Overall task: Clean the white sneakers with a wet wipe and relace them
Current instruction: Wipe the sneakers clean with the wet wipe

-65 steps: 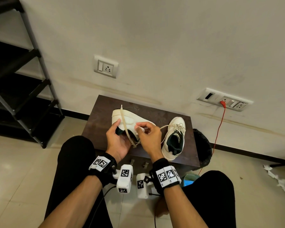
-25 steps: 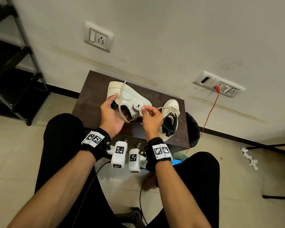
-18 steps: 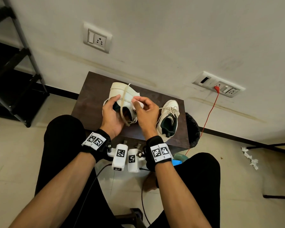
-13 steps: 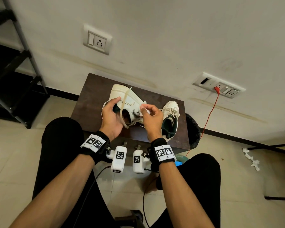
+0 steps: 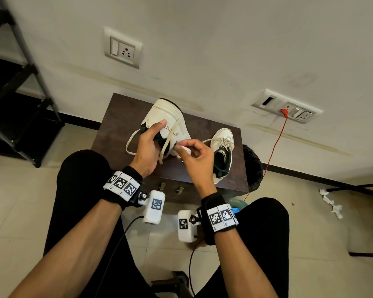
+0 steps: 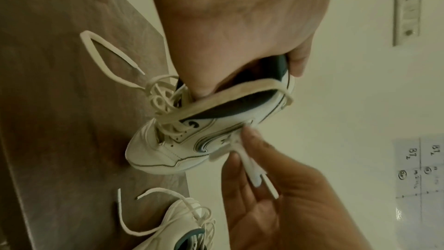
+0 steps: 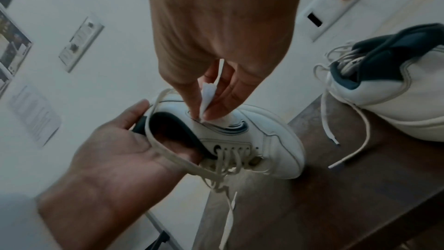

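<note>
My left hand (image 5: 153, 136) grips a white sneaker (image 5: 166, 119) by its dark collar, fingers inside the opening and thumb on the outside. The sneaker is tilted heel-up with its toe (image 6: 153, 157) on the dark brown table (image 5: 116, 117). Its loose lace (image 5: 170, 138) hangs over my hand. My right hand (image 5: 181, 148) pinches a folded white wet wipe (image 7: 207, 98) and presses it against the sneaker's side (image 7: 269, 140) near the blue stripes. The second sneaker (image 5: 222, 155) stands upright on the table's right side, its laces loose.
A black shoe rack (image 5: 13, 82) stands at the left against the wall. A black bin (image 5: 252, 164) sits right of the table, with a red cable (image 5: 276, 143) running down from a wall socket. Crumpled white wipes (image 5: 329, 203) lie on the floor at the right.
My left hand has tipped the sneaker further heel-up. My right hand has rubbed the wipe back and forth along the sneaker's side and now sits lower, near the collar.
</note>
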`<state>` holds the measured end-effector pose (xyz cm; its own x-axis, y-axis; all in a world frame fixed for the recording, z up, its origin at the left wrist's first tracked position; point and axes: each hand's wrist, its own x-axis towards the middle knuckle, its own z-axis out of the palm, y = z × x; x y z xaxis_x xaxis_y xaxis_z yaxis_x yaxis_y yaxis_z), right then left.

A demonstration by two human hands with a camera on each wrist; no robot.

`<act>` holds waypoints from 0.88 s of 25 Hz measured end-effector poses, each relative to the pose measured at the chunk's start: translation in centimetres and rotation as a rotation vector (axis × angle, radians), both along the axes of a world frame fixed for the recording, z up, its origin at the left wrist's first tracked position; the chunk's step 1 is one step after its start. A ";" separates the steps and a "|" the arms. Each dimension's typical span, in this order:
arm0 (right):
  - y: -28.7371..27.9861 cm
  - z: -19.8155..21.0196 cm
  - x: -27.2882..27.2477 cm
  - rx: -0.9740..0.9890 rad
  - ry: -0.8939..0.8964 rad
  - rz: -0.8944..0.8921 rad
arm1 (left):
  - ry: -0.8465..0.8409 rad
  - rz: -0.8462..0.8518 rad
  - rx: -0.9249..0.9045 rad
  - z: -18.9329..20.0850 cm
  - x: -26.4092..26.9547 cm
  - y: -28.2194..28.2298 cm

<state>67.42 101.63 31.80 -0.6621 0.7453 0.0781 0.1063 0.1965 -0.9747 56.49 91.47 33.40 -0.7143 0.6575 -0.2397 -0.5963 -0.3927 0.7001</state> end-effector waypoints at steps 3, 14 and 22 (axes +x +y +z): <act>0.9 1.5 0.4 0.013 0.130 -0.115 | 0.122 -0.033 -0.032 0.4 0.5 0.4; -1.8 1.9 0.0 0.148 0.063 0.043 | -0.076 -0.020 -0.004 1.2 0.7 0.7; 1.2 1.5 -2.1 -0.044 0.185 -0.086 | -0.109 -0.013 0.045 1.0 0.4 0.7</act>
<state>65.35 102.84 33.29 -0.5734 0.8038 0.1588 -0.0607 0.1516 -0.9866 56.92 92.13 34.40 -0.6770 0.6782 -0.2860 -0.6734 -0.4139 0.6126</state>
